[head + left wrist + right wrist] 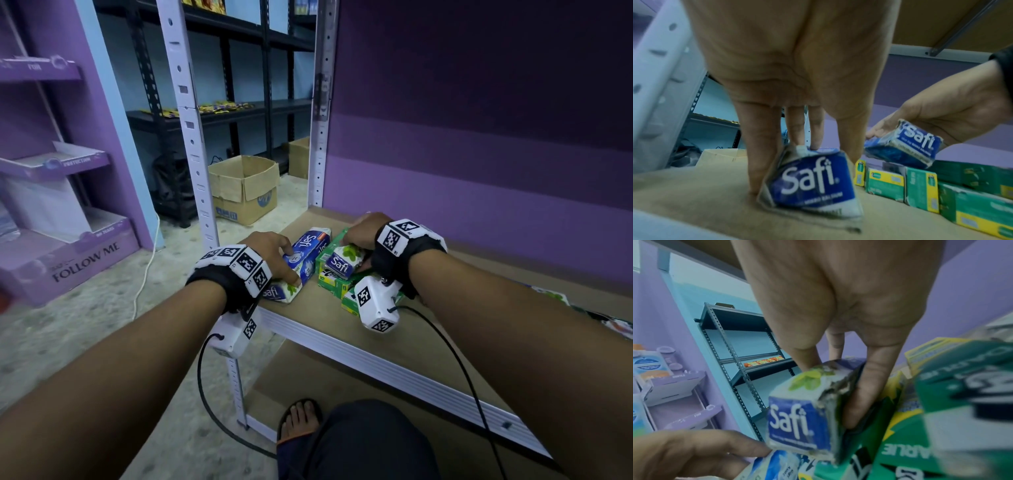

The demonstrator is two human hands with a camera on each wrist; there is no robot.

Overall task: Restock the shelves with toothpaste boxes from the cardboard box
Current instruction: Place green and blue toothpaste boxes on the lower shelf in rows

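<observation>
A: From the head camera, where are the toothpaste boxes?

B: On the shelf point(394, 329), near its left front corner. The left hand point(270, 255) curls over a blue box point(303, 258) lying flat, thumb and fingers on either side, probably to square it up. The right hand point(364, 233) pinches another blue box point(344, 262) above a cluster of green boxes point(334, 282). A cardboard box point(244, 188) sits open on the floor beyond the shelf post.

A: And the left wrist camera?

B: The left grip straddles its box point(812, 180), fingers point(760, 155) reaching down to the shelf board on one side, which steadies it. The other hand point(945, 113) holds its box point(908, 146) tilted above the green ones point(920, 186).

A: The right wrist view?

B: The right grip clamps its box point(803, 418) between thumb and fingers. It's blurred, so I can't tell whether the box touches the green boxes point(906, 443) beneath. I'd guess it is being stacked there to keep the stock tight.
</observation>
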